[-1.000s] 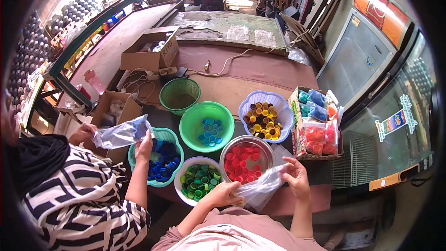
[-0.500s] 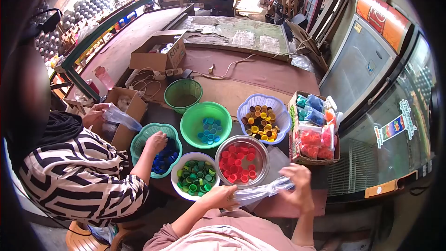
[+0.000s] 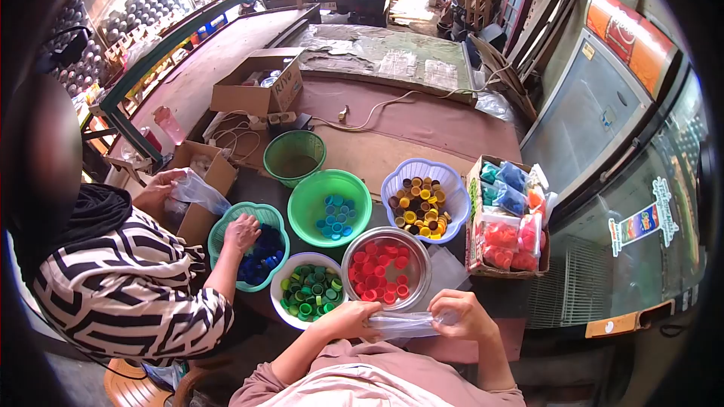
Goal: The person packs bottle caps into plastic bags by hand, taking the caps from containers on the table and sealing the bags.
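A clear plastic bag (image 3: 405,325) is stretched between my two hands, close to my body. My left hand (image 3: 351,322) grips its left end with the fingers closed. At the other end, my right hand (image 3: 461,316) has its fingers closed on the bunched plastic. Just beyond the bag stands a metal bowl (image 3: 427,275) of red bottle caps (image 3: 369,262). To its left is a white bowl (image 3: 280,307) with green caps (image 3: 311,291). No cap shows inside the bag.
A co-worker's hand (image 3: 242,233) is over a teal basket (image 3: 217,237) of dark blue caps. Behind are a green basin (image 3: 302,218) with light blue caps, a lavender basket (image 3: 458,196) with yellow and brown caps, and a dark green basket (image 3: 276,169). A carton (image 3: 473,245) holds bagged caps.
My right hand has moved left and down, nearer my left hand, and its fingers have closed on the bag. The co-worker's hand has shifted left over the teal basket.
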Available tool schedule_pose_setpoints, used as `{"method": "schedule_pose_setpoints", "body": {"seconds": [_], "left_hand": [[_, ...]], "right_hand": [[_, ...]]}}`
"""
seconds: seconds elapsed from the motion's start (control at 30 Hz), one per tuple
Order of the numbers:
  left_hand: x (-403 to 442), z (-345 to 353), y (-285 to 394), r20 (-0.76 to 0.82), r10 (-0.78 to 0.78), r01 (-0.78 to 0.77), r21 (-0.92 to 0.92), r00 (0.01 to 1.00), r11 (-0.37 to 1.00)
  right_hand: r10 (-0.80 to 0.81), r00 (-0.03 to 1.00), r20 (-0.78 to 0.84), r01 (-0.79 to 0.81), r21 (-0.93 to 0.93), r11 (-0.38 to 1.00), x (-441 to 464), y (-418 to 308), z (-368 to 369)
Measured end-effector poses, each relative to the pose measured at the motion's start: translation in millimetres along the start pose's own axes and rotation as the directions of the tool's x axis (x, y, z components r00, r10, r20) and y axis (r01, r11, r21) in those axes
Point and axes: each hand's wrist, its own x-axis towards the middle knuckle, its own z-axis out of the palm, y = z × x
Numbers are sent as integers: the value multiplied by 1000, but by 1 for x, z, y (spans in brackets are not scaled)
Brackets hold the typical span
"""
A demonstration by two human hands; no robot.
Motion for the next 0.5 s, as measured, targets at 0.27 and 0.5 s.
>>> {"method": "schedule_pose_setpoints", "body": {"seconds": [0.27, 0.5], "left_hand": [[11, -49, -24, -86, -66, 65, -7, 994, 998], [45, -86, -61, -36, -80, 75, -117, 996, 990]], "right_hand": [[-96, 993, -73, 100, 48, 994, 71, 16, -22], [2, 992, -128, 16, 138, 990, 129, 42, -25]]}}
